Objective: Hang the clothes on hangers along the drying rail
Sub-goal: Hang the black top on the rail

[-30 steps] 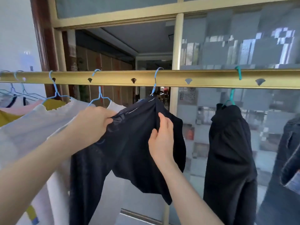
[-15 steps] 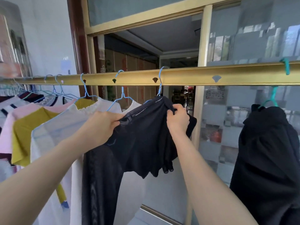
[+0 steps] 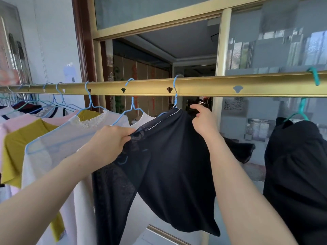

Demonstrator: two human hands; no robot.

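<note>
Now, with black top on its blue hanger, hooked over the rail, left hand clamped on one shoulder, right hand seemingly pinching the other: tug both seams evenly outward, keeping hook seated.

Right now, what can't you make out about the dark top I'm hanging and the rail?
All in the head view:
- Blue hanger: only the hook and part of one arm show; the dark top covers the rest.
- Right hand: its own fingers hide whether it pinches cloth only or the hanger too.
- Rail: both ends cut off by the frame edges.
- Black garment: cut off at the right and bottom edges.
</note>
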